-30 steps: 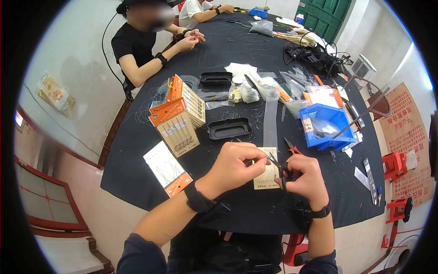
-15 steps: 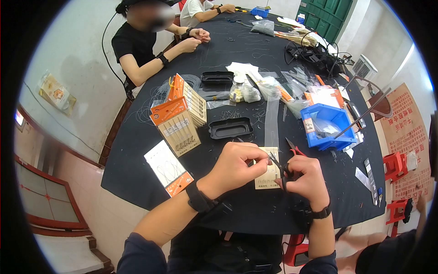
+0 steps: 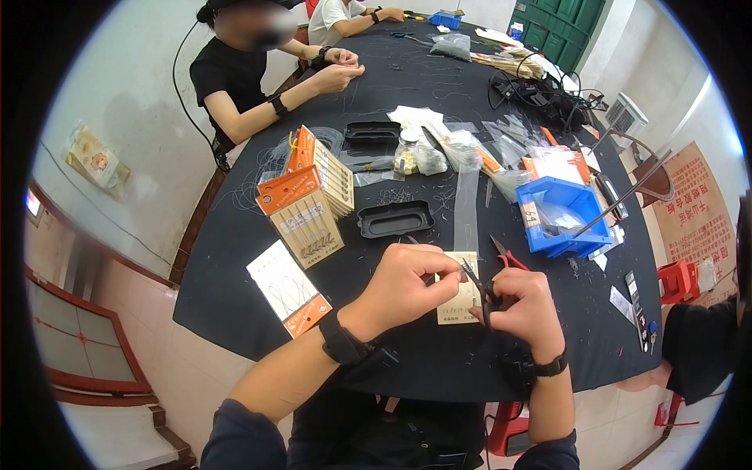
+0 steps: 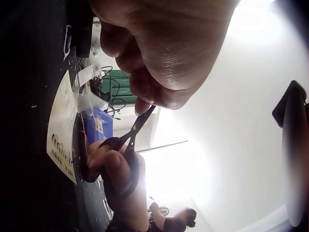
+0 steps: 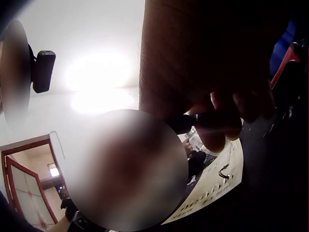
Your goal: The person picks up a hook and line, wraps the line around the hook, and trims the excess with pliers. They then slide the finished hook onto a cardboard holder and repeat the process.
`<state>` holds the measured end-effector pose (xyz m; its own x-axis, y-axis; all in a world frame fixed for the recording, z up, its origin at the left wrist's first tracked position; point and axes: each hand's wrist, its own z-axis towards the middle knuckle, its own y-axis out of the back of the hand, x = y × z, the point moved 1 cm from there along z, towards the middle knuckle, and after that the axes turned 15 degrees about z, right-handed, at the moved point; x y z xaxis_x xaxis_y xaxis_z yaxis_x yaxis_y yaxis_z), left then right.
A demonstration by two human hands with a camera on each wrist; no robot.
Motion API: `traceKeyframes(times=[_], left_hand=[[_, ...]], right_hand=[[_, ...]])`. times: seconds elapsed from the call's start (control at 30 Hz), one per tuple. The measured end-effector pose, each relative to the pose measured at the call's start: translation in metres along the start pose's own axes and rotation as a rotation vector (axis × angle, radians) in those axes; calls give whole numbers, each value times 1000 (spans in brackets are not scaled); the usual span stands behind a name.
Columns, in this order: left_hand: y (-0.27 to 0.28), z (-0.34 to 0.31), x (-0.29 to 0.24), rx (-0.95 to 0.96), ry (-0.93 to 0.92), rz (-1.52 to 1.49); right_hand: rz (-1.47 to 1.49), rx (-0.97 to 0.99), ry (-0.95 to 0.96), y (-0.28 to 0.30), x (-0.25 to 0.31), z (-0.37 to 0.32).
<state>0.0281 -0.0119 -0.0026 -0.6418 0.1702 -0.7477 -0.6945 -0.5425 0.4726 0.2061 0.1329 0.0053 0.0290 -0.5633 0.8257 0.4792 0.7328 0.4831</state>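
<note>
My left hand pinches a small thin thing between thumb and forefinger; the fingertips hide most of it, and I cannot tell what it is. Black scissors are in my right hand, its fingers through the handle loops. The blades point at the left fingertips, and their tips meet those fingers in the left wrist view. Under both hands lies a cream card with a row of fishing hooks along its lower end, seen also as a card in the right wrist view.
Red-handled scissors lie beyond my right hand, near a blue bin. Hook cards stand to the left, beside a white-and-orange packet. A black tray sits ahead. Another person works across the table.
Both my hands and the scissors stay almost in place. A person in dark clothes has come into view at the right edge and moved farther up it.
</note>
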Motion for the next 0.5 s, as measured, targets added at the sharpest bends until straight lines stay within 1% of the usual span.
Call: traceKeyframes(times=[0.5], left_hand=[[0,0,2,9,2,25]], right_hand=[[-15,-14,12,-2,0,-1]])
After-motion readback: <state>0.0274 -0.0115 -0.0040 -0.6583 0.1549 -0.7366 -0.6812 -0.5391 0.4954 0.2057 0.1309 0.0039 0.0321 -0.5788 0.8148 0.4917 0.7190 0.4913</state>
